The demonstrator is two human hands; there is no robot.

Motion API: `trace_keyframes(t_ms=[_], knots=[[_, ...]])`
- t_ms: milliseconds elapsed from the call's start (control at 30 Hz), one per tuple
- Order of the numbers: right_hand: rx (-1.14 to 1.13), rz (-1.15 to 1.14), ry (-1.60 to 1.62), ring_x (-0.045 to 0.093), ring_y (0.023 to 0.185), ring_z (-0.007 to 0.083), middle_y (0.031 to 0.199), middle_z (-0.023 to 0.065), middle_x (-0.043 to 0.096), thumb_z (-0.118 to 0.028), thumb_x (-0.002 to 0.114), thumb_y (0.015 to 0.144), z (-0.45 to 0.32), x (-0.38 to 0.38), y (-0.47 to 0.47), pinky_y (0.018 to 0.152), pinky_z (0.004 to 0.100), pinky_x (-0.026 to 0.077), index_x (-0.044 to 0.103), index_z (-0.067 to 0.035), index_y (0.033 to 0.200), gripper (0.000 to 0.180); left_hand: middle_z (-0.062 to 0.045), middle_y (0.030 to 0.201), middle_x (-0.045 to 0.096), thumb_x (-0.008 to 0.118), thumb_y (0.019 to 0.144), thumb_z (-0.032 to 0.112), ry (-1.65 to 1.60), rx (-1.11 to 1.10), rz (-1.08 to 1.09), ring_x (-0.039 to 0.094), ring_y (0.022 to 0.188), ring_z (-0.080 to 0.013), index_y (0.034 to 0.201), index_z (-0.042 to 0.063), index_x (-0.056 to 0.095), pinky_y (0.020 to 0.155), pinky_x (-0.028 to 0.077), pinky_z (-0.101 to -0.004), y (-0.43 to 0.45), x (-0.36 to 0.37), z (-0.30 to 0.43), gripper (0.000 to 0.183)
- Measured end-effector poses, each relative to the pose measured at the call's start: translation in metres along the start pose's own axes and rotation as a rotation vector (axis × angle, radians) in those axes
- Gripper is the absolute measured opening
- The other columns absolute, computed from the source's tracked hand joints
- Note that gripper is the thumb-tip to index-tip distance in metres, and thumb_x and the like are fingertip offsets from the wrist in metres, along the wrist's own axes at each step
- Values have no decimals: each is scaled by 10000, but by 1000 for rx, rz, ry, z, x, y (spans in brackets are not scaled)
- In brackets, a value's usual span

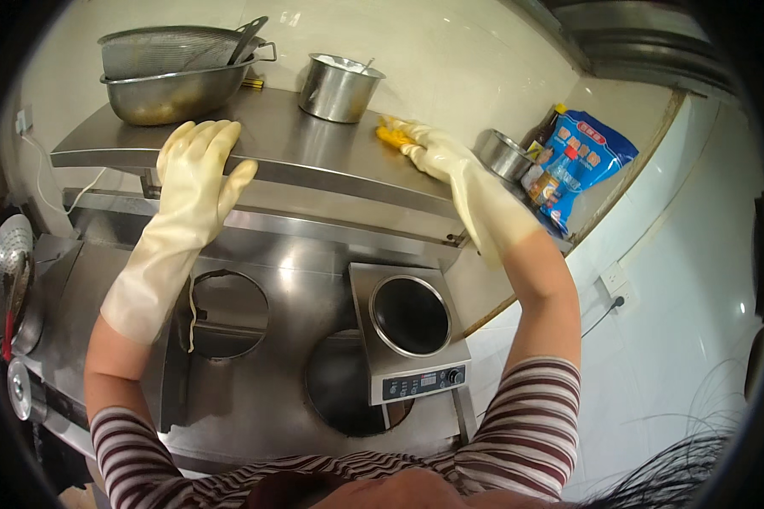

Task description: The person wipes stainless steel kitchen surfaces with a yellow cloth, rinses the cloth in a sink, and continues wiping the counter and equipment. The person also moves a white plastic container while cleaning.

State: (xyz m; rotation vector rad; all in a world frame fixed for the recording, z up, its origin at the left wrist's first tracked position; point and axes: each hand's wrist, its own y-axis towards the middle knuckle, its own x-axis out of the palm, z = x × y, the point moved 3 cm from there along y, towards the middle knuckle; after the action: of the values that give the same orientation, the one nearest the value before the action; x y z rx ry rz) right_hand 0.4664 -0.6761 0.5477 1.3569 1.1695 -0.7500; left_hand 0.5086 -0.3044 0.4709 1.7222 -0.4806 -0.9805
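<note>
A cream rubber glove covers each of my hands up to the forearm. My right hand presses a yellow cloth onto the top of a stainless steel wall shelf, right of a steel pot with white contents and a utensil handle in it. At the shelf's front edge, my left hand rests with fingers spread and holds nothing. Just behind it stands a large steel basin with a mesh strainer nested inside.
On the shelf's right end are a small steel pot, a blue printed bag and bottles. Below, an induction cooker sits slanted on the steel counter, partly over a round opening. Another round opening lies left. A perforated ladle is far left.
</note>
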Motion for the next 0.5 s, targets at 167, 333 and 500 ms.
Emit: trace_keyframes(t_ms=[167, 333, 500], knots=[[-303, 17, 220, 589, 1284, 299, 1464, 120, 594, 104, 568, 902, -50, 2, -54, 1097, 351, 454, 628, -109, 1401, 546, -222, 1435, 583, 583, 1031, 292, -162, -324, -410, 587, 1297, -342, 1567, 149, 389, 1134, 408, -500, 81, 45, -5, 587], [-398, 155, 51, 599, 1190, 444, 1380, 184, 611, 153, 541, 803, -66, -27, -125, 1017, 436, 494, 626, -83, 1333, 587, -222, 1497, 536, 532, 1056, 269, -300, -577, -615, 525, 1391, -306, 1626, 288, 272, 1162, 400, -390, 142, 63, 23, 626], [-4, 416, -177, 612, 1178, 378, 1311, 95, 649, -12, 603, 882, 9, -43, -160, 1019, 429, 503, 642, -148, 1315, 456, -164, 1301, 660, 604, 1037, 298, -146, -509, -717, 626, 1221, -287, 1490, 181, 480, 1070, 451, -428, 165, 103, 27, 484]])
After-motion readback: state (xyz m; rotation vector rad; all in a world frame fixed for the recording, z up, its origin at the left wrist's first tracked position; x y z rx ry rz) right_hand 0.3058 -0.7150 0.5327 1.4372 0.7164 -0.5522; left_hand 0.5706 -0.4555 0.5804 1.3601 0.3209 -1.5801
